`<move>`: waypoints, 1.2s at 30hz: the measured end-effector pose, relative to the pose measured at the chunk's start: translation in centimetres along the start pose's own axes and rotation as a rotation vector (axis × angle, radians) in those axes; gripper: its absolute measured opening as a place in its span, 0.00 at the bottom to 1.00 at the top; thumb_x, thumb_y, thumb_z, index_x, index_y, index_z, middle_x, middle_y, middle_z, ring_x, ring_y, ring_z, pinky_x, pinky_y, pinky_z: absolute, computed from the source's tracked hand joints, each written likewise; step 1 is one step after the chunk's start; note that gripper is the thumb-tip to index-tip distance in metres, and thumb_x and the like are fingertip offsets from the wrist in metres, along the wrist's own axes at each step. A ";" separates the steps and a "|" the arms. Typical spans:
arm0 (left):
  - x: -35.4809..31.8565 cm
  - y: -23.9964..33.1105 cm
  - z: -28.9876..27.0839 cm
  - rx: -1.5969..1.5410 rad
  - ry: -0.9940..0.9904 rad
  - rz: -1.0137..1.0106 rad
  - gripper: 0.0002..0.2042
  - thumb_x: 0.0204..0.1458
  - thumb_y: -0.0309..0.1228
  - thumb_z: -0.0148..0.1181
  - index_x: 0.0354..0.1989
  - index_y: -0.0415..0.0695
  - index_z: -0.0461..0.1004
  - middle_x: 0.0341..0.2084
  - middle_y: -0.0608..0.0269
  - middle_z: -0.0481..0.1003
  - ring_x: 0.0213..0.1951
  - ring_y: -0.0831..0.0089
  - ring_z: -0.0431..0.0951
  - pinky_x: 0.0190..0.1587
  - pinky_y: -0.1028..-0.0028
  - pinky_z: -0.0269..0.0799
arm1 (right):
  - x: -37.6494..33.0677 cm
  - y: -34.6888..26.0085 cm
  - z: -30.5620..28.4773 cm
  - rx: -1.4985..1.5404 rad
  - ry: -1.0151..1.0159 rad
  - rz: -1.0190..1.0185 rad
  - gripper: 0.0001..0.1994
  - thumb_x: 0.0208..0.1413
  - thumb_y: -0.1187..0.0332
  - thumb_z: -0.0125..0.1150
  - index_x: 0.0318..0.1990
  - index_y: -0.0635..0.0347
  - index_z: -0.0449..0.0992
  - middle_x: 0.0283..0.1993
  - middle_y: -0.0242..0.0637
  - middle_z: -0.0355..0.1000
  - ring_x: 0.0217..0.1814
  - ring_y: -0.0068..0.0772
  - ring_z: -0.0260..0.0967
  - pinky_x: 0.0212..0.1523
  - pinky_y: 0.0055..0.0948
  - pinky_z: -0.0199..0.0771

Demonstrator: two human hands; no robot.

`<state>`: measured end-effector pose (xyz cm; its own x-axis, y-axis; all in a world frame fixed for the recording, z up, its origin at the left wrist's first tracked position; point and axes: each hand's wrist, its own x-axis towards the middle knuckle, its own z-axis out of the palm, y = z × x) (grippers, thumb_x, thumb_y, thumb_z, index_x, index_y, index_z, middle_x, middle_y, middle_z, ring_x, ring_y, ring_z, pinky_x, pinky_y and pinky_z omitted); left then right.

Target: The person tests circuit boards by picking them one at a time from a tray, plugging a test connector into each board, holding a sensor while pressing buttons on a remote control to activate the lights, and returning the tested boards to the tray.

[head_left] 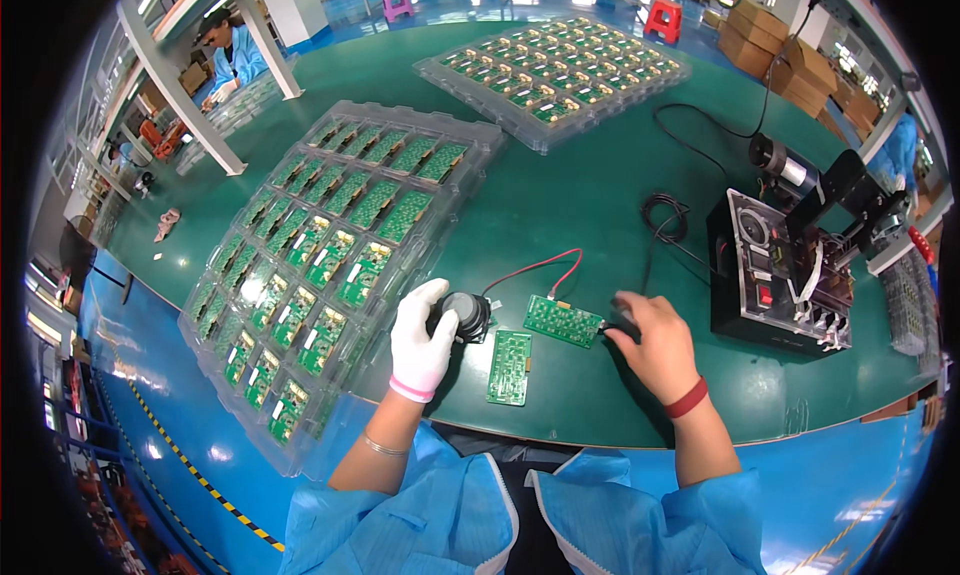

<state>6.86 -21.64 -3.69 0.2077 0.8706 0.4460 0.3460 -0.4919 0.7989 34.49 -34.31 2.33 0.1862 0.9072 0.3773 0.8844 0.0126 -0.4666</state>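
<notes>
My left hand (422, 337), in a white glove, is closed around the side of a round black speaker (466, 317) with a grey centre. A red wire (545, 265) loops from the speaker to a green circuit board (563, 321) lying on the table. At that board's right end, my bare right hand (655, 343), with a red wristband, has its thumb and bent fingers at a small black plug (604, 328). The fingers partly hide the plug. A second green circuit board (509, 368) lies upright in view, just below the first one and between my hands.
Clear plastic trays of circuit boards stand left (480, 140) and at the back (425, 67). On the right is a black test box (735, 320) with a motor-like cylinder (783, 165). A coiled black cable (665, 215) lies before it. A co-worker (240, 57) sits far left.
</notes>
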 end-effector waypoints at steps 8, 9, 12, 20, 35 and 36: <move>1.7 5.4 0.1 0.291 -0.182 0.350 0.18 0.42 0.21 0.59 0.45 0.39 0.72 0.43 0.51 0.74 0.49 0.54 0.73 0.52 0.64 0.68 | -0.1 0.6 1.7 0.334 -0.067 -0.045 0.06 0.45 0.74 0.68 0.31 0.63 0.77 0.28 0.39 0.73 0.32 0.42 0.69 0.32 0.35 0.69; 1.5 5.8 0.7 0.232 -0.094 0.440 0.18 0.42 0.23 0.61 0.45 0.38 0.71 0.43 0.50 0.74 0.47 0.52 0.73 0.52 0.63 0.67 | -0.2 0.4 1.8 0.336 -0.074 -0.053 0.06 0.45 0.74 0.68 0.31 0.63 0.77 0.28 0.39 0.73 0.32 0.42 0.69 0.32 0.35 0.69; 1.0 7.4 2.1 0.060 -0.152 0.375 0.19 0.43 0.26 0.64 0.47 0.38 0.72 0.42 0.50 0.75 0.46 0.54 0.74 0.51 0.63 0.68 | -0.3 -0.1 2.2 0.574 -0.038 -0.056 0.06 0.45 0.76 0.68 0.31 0.64 0.77 0.27 0.38 0.71 0.29 0.38 0.67 0.30 0.31 0.66; 1.3 8.1 2.7 -0.223 -0.240 0.177 0.16 0.49 0.21 0.58 0.48 0.37 0.72 0.36 0.59 0.78 0.35 0.72 0.78 0.40 0.74 0.73 | -0.4 -1.3 1.8 0.543 -0.154 -0.017 0.05 0.45 0.77 0.66 0.31 0.64 0.77 0.25 0.39 0.71 0.26 0.37 0.67 0.28 0.30 0.66; 1.5 8.9 4.9 0.012 -0.651 0.212 0.14 0.49 0.33 0.60 0.44 0.46 0.70 0.27 0.55 0.76 0.31 0.54 0.78 0.34 0.61 0.73 | -0.9 -0.6 2.8 0.522 -0.013 -0.093 0.02 0.51 0.81 0.58 0.33 0.67 0.73 0.30 0.39 0.73 0.31 0.27 0.70 0.36 0.26 0.70; 1.6 9.0 5.0 -0.034 -0.620 0.242 0.13 0.49 0.33 0.59 0.44 0.47 0.70 0.27 0.56 0.76 0.31 0.55 0.78 0.34 0.61 0.73 | -1.0 -0.1 2.8 0.655 -0.075 0.027 0.03 0.50 0.81 0.59 0.32 0.67 0.74 0.29 0.41 0.73 0.30 0.32 0.71 0.36 0.27 0.70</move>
<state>14.88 -24.69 2.19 0.7674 0.5624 0.3077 0.1965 -0.6633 0.7221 33.01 -34.05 -0.25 0.1530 0.9375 0.3126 0.4323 0.2210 -0.8742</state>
